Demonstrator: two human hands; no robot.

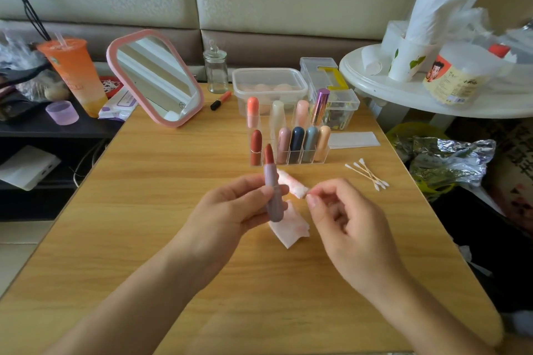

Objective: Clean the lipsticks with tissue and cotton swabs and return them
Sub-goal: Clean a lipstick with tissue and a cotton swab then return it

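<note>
Evidently mid-wipe: the left hand (pixel 230 210) grips the lipstick (pixel 270 181) upright by its tube, leaving the bullet bare for cleaning. The right hand (pixel 352 224) pinches a stained tissue roll (pixel 292 184) just right of it (other fingers loosely curled). Swabs (pixel 369 174) wait to the right, and the rack (pixel 300 160) stands just beyond for the return.

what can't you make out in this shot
Head view.
Part of the flat tissue, hidden behind the lipstick and left hand.
Near end of the rolled tissue, covered by the grip of the right hand.
The tub label on the side table, too small to read.
What the clear box holds, blurred by its frosted plastic.
</note>
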